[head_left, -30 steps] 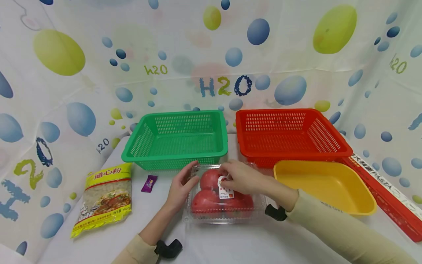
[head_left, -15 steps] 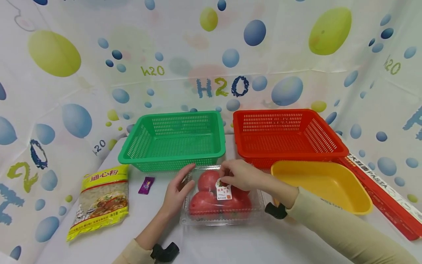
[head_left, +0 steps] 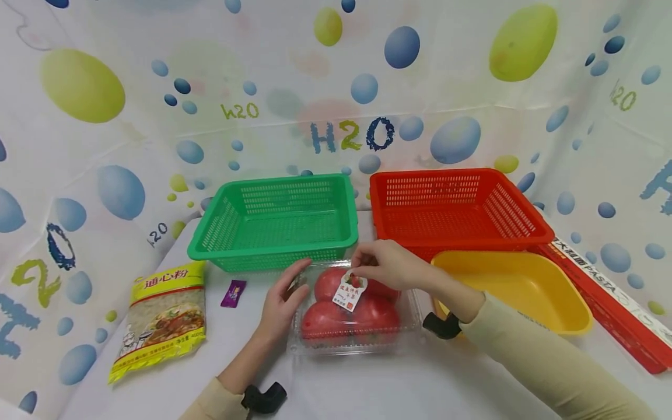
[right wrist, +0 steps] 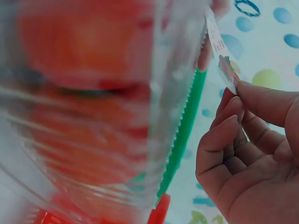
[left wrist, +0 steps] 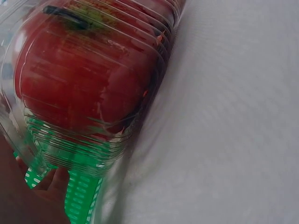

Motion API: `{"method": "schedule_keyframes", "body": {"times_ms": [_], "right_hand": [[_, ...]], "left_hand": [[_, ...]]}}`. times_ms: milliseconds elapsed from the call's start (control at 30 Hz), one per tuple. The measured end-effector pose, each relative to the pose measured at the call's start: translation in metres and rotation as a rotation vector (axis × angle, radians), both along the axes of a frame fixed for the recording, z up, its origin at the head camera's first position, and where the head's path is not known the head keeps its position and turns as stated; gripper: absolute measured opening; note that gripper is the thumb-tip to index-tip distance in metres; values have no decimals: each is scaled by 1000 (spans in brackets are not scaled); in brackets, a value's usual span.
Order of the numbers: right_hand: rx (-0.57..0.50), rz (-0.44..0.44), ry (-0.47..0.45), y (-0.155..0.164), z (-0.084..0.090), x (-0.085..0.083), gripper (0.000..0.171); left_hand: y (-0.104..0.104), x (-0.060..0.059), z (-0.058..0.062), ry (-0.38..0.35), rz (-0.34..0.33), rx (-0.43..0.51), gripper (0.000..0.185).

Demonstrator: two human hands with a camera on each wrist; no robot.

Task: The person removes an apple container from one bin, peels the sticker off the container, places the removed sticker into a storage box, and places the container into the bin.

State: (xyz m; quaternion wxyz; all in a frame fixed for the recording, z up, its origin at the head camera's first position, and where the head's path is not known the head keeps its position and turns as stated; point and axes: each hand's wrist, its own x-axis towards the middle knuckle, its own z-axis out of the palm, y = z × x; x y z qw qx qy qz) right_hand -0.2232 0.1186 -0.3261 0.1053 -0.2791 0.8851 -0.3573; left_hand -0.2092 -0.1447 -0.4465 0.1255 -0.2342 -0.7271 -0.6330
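Note:
A clear plastic clamshell box [head_left: 412, 329] lies on the white table, holding several red apples [head_left: 325, 321]. My right hand [head_left: 385, 263] pinches a white sticker label [head_left: 349, 294] between thumb and forefinger over the lid. In the right wrist view the label [right wrist: 217, 39] stands up off the lid, its end between those fingertips. My left hand [head_left: 280, 303] rests along the box's left side, fingers extended and thumb apart. The left wrist view has an apple [left wrist: 88, 70] with a dark stem under the ribbed plastic, and my left fingers [left wrist: 58, 184] at the box edge.
Behind the box stand a green basket [head_left: 275, 256] and a red basket [head_left: 457, 239]. A yellow tub [head_left: 514, 286] and a red pasta box [head_left: 609, 309] are at the right. To the left lie a pasta bag [head_left: 163, 318] and a small purple packet [head_left: 233, 293].
The label has swung from upright to slanted, its lower end moving left, as my right hand pulls its top up slightly. My left hand stays at the box's side.

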Motion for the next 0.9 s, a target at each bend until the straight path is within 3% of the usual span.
{"method": "schedule_keyframes", "body": {"times_ms": [200,333,733,900], "right_hand": [[-58,-13,-7,14,6,1,5],[-61,-66,5,31,10,2,6],[-98,-183,-24,111,6,17,12],[-59,-243,-33,145,1,23,17]], "left_hand": [[0,-2,-4,11,-20,15,46],[0,-1,-5,3,-22,13,46],[-1,-2,-6,9,-20,15,45],[-3,-3,-4,7,-13,14,46]]}}
